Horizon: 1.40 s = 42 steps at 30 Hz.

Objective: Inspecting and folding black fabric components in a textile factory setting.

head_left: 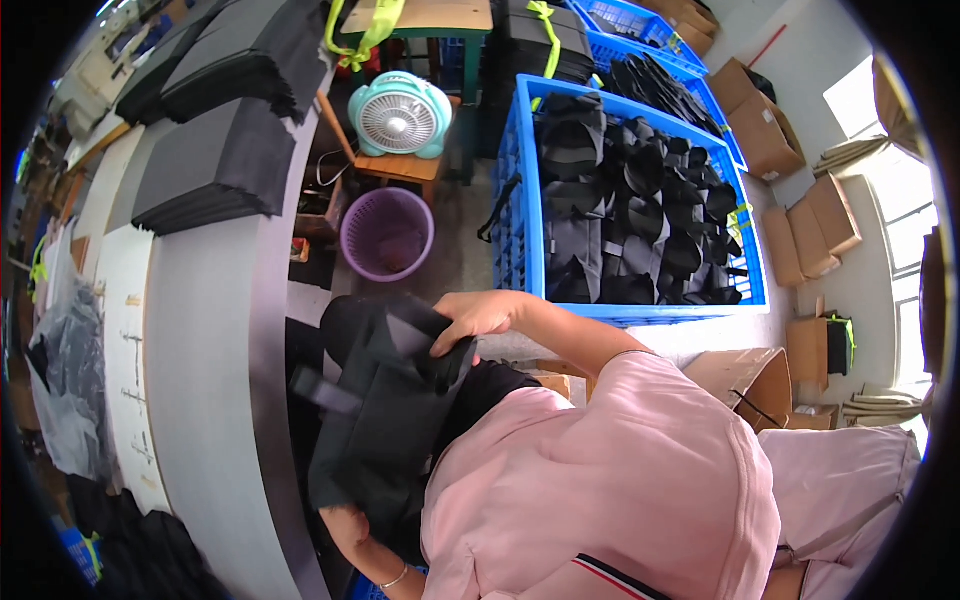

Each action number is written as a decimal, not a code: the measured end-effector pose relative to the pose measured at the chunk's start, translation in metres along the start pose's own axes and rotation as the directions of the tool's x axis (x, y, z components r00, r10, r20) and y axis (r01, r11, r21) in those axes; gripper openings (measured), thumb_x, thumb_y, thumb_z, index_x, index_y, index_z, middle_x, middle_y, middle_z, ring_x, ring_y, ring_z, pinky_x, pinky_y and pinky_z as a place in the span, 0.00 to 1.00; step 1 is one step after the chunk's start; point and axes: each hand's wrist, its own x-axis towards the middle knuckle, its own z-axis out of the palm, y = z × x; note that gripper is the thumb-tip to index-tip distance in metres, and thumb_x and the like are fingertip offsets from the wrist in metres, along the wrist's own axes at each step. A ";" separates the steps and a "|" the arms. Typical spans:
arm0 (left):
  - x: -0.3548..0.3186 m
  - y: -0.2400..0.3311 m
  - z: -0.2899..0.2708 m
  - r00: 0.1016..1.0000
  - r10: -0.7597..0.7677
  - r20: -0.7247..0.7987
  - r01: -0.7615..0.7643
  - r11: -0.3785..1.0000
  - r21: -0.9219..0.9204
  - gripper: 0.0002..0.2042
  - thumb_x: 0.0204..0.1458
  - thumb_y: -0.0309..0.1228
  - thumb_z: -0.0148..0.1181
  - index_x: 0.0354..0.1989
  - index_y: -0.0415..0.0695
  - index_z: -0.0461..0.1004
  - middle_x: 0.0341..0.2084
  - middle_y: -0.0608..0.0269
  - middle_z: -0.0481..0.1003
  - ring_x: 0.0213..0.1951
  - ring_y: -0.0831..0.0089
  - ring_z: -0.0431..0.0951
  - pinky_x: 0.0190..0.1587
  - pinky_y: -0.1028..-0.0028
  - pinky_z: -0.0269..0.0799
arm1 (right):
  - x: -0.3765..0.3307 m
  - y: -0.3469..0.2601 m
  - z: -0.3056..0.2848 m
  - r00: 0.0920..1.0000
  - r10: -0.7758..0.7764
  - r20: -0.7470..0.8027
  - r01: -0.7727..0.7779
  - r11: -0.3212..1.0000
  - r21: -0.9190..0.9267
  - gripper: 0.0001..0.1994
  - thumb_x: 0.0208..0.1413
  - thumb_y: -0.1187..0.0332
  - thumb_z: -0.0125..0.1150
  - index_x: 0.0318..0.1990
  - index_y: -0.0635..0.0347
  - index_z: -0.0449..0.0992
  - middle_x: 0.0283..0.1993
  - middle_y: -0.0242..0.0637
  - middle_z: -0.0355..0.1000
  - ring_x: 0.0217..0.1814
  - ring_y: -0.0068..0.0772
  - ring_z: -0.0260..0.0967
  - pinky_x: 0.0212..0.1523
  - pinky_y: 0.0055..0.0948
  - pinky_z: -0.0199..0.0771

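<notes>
A folded black fabric piece (375, 425), bag-like with flaps and a short grey strap (325, 390), hangs in front of my body beside the table edge. At its upper right corner, my right hand (480, 318) is closed, pinching the cloth between thumb and fingers. My left hand (345, 522) reaches in from below; only its wrist area shows, and the cloth hides the fingers. A bracelet (395, 578) circles the left wrist.
A long grey table (205, 350) runs along the left, bearing black fabric stacks (215, 165). Beyond my hands stand a purple basket (350, 235) and a turquoise fan (400, 115) on a wooden stool (410, 168). A blue crate (533, 200) holds several black pieces. Cardboard boxes (815, 235) line the right.
</notes>
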 end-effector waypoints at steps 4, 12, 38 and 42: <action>0.020 0.029 0.065 0.988 0.004 0.153 -0.002 1.000 -0.008 0.23 0.63 0.29 0.54 0.66 0.38 0.63 0.58 0.56 0.71 0.51 0.70 0.75 0.51 0.72 0.74 | -0.054 0.081 -0.066 0.899 -0.124 -0.420 0.309 0.859 0.408 0.11 0.55 0.75 0.66 0.46 0.64 0.77 0.41 0.39 0.79 0.36 0.34 0.78 0.26 0.37 0.79; 0.032 0.047 0.074 0.969 0.095 0.227 -0.101 0.995 0.017 0.23 0.65 0.32 0.50 0.67 0.39 0.62 0.63 0.49 0.66 0.56 0.62 0.74 0.52 0.67 0.75 | -0.277 0.183 -0.207 0.024 -0.183 -0.983 0.957 0.287 -0.030 0.14 0.65 0.60 0.48 0.51 0.53 0.74 0.49 0.30 0.75 0.47 0.31 0.72 0.36 0.30 0.75; 0.031 0.098 -0.197 0.290 0.851 -0.439 0.101 0.429 0.898 0.13 0.49 0.20 0.60 0.44 0.42 0.78 0.57 0.53 0.72 0.64 0.52 0.65 0.65 0.63 0.61 | 0.123 0.040 0.121 0.732 -0.643 0.225 0.409 0.151 -0.900 0.11 0.58 0.78 0.56 0.48 0.59 0.75 0.59 0.49 0.67 0.55 0.54 0.72 0.51 0.37 0.75; 0.035 0.096 -0.276 0.209 0.910 -0.359 0.516 0.209 0.831 0.14 0.46 0.20 0.63 0.43 0.43 0.78 0.62 0.53 0.66 0.69 0.52 0.55 0.70 0.54 0.49 | 0.131 0.058 0.137 0.759 -0.510 0.404 0.487 0.032 -0.873 0.13 0.56 0.79 0.57 0.48 0.59 0.76 0.59 0.47 0.67 0.48 0.51 0.75 0.45 0.39 0.78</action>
